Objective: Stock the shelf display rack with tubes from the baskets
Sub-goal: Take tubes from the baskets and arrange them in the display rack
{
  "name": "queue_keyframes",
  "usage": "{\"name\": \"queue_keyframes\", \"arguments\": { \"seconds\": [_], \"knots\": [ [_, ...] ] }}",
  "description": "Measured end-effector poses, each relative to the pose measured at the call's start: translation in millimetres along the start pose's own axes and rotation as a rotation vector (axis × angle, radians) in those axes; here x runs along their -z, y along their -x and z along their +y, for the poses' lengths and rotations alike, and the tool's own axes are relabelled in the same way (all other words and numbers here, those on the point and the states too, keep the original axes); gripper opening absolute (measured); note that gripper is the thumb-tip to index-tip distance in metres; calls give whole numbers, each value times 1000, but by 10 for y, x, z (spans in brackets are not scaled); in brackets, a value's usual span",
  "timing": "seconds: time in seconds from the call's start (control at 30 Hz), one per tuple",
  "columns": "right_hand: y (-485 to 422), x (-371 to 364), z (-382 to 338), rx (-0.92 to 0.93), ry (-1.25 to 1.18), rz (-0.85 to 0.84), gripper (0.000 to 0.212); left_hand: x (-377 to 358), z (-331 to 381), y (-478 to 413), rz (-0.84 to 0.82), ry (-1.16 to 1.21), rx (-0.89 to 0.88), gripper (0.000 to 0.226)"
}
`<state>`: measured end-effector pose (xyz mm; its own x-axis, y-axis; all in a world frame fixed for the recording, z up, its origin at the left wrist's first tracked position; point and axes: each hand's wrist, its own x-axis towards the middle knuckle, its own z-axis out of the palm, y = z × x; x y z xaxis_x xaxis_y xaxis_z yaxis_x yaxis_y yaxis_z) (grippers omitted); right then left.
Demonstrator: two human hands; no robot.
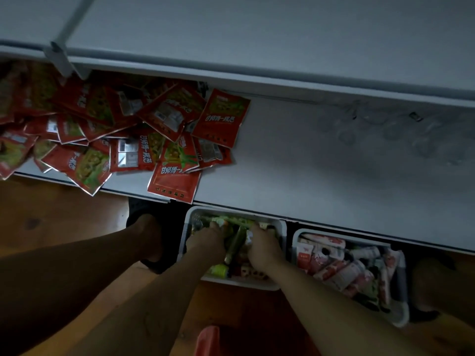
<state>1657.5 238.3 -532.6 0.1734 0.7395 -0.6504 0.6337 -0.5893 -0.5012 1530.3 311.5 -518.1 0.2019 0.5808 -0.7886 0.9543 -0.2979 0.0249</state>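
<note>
Our left hand (205, 244) and right hand (262, 249) reached among green tubes (236, 242) in a white basket (185, 224), their grip we could not tell, red packets (164, 140) lay on the shelf (308, 163).

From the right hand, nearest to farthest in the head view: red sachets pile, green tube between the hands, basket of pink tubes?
1. Green tube, just left of the right hand, same basket.
2. Basket of pink tubes, on the floor to its right.
3. Red sachets, on the shelf, up and left.
</note>
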Motion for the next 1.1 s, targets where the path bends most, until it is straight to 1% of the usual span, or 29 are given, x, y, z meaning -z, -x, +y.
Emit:
{"name": "queue_keyframes", "arguments": {
  "seconds": [0.1, 0.17, 0.2, 0.27, 0.3, 0.37, 0.4, 0.47, 0.5, 0.6, 0.7, 0.73, 0.8, 0.87, 0.97, 1.03, 1.1],
  "knots": [
    [126, 151, -63, 25, 19, 2, 31, 243, 39, 188, 39, -55, -33, 38],
    [244, 314, -169, 71, 63, 15, 17, 439, 55, 357, 77, -63, -64, 34],
    [313, 415, -229, 105, 87, 39, 11, 547, 62, 465, 98, -66, -85, 34],
    [468, 631, -335, 178, 84, 112, 8, 767, 87, 699, 183, -45, -119, 30],
    [551, 750, -378, 208, 63, 145, 9, 888, 115, 828, 241, -18, -132, 30],
    [697, 994, -504, 260, 31, 204, 13, 1161, 153, 1103, 351, 32, -170, 37],
    [772, 1114, -579, 286, 28, 237, 18, 1300, 163, 1255, 390, 52, -199, 39],
    [960, 1368, -723, 322, 44, 307, 34, 1550, 200, 1535, 479, 81, -273, 34],
    [1060, 1499, -797, 324, 52, 345, 38, 1661, 217, 1661, 526, 96, -309, 33],
    [1393, 1882, -1054, 361, 30, 468, 35, 1977, 243, 2153, 688, 120, -432, 33],
    [1749, 2277, -1333, 502, 48, 620, 29, 2297, 240, 2564, 801, 146, -507, 16],
    [1868, 2400, -1439, 552, 67, 658, 26, 2398, 242, 2677, 827, 169, -509, 14],
    [2052, 2608, -1638, 615, 76, 705, 21, 2583, 232, 2858, 895, 224, -522, 14],
    [2167, 2763, -1818, 637, 76, 722, 17, 2724, 219, 2987, 968, 275, -564, 17],
    [2243, 2996, -2063, 646, 115, 741, 24, 2928, 150, 3044, 1028, 385, -613, 19],
    [2265, 3183, -2238, 656, 132, 787, 31, 3090, 69, 3034, 1055, 472, -668, 18],
    [2260, 3384, -2417, 676, 145, 839, 34, 3249, -41, 2991, 1083, 598, -693, 15]
  ]
}}
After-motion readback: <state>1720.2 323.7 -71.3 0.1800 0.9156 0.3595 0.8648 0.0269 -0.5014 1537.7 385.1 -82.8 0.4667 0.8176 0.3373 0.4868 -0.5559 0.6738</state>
